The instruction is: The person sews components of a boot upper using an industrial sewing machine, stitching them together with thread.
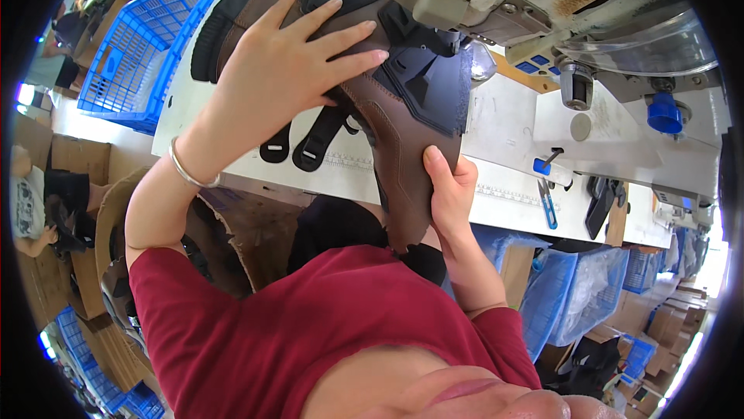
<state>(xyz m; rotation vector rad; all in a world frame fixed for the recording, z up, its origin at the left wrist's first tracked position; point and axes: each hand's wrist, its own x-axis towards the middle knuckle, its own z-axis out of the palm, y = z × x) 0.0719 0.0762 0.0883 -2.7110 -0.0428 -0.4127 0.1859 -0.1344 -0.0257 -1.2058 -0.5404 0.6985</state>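
Observation:
A brown and black boot [415, 171] with stitched panels and loose black straps lies across the white worktable, its edge close under the sewing machine's head [446, 12]. My left hand [291, 55] rests flat on the boot's upper, fingers spread toward the machine, a bangle on the wrist. With the thumb on top and the other fingers hidden underneath, my right hand [449, 186] grips the tall shaft. Two black straps with slots [314, 148] hang from the boot over the table's near part. Where the needle meets the boot is hard to make out.
A blue plastic basket [147, 55] stands at the table's far left. Snips with blue handles [548, 206] and a black phone-like item [599, 206] lie on the table [496, 175] at right. Blue bins with plastic liners [573, 287] stand below. Another person is at left.

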